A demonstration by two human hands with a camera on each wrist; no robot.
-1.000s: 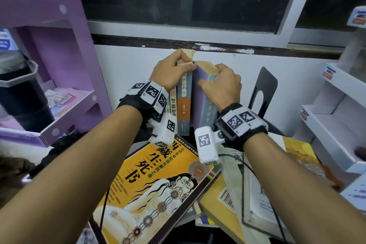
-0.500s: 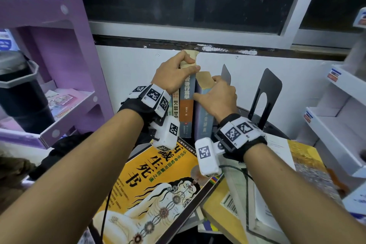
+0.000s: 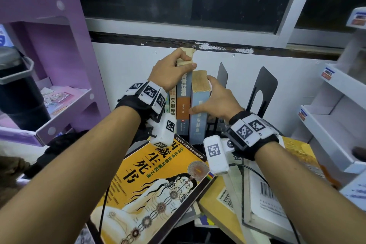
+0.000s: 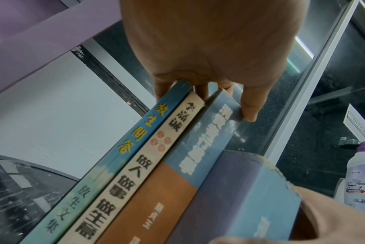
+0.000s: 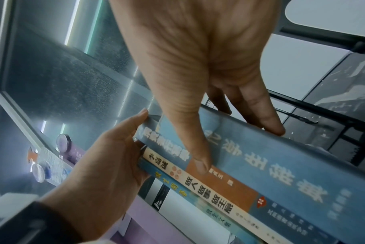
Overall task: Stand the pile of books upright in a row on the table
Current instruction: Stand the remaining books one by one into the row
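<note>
Several books stand upright against the white wall: a thin blue-green one (image 4: 123, 148), a cream-spined one (image 4: 148, 165), a blue and orange one (image 3: 184, 105) and a thick blue book (image 3: 199, 113) at the right end. My left hand (image 3: 170, 71) curls over the tops of the left books and grips them. My right hand (image 3: 215, 101) holds the thick blue book (image 5: 281, 165), thumb on its spine and fingers along its right cover. In front, a pile lies flat, topped by a yellow book (image 3: 158, 184).
Two black metal bookends (image 3: 221, 75) (image 3: 263, 89) stand just right of the row. More flat books (image 3: 263, 194) lie at the right front. A purple shelf (image 3: 59, 105) with a black container (image 3: 17, 93) is at left, a white rack (image 3: 336, 121) at right.
The thick blue book has come upright against the row. My right hand has slid from its top to its side and spine. The left hand has kept its grip.
</note>
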